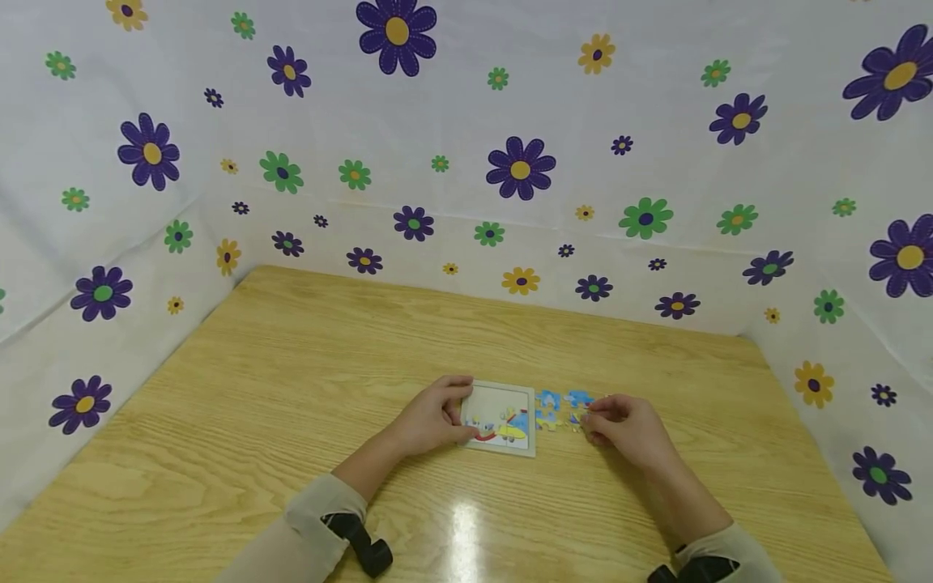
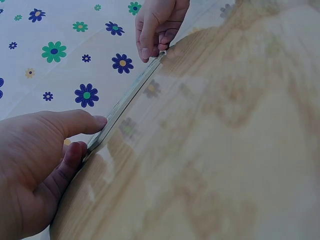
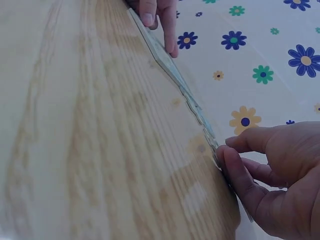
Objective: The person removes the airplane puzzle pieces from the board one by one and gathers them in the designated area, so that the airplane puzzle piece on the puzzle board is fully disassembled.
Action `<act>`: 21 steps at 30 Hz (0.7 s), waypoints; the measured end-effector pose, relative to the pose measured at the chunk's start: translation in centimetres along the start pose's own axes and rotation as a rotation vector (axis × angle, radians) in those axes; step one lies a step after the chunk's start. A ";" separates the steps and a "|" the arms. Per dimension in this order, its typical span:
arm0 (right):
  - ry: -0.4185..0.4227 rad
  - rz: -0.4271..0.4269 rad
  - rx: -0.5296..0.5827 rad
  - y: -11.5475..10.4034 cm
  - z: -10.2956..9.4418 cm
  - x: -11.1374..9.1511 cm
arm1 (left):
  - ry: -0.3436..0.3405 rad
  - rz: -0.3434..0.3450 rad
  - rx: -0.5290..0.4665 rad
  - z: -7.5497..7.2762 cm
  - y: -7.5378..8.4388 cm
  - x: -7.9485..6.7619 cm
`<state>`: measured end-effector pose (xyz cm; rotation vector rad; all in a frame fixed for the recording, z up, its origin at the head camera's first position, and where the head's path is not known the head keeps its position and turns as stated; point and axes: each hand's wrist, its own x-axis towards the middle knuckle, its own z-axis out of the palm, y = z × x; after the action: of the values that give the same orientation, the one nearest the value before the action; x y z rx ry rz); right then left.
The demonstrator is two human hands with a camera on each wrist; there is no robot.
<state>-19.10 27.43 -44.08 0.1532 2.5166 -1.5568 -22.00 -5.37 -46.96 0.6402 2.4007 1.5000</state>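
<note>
The left hand [image 1: 430, 417] grips the frame [image 1: 531, 425] by its left side, best held steady. Right of that grip, loose puzzle pieces [image 1: 549, 400] lie on the counter [image 1: 291, 364]. The right hand [image 1: 636, 433] has a narrow grip at their right; I cannot tell whether it pinches one. Lift pieces singly.
</note>
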 end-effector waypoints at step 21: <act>-0.041 -0.023 0.006 -1.8 1.7 0.8 | 0.001 0.011 0.010 0.0 -0.2 0.0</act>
<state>-20.01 25.09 -43.40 0.0925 2.4908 -1.5602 -22.02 -5.43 -47.13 0.6560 2.4110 1.4939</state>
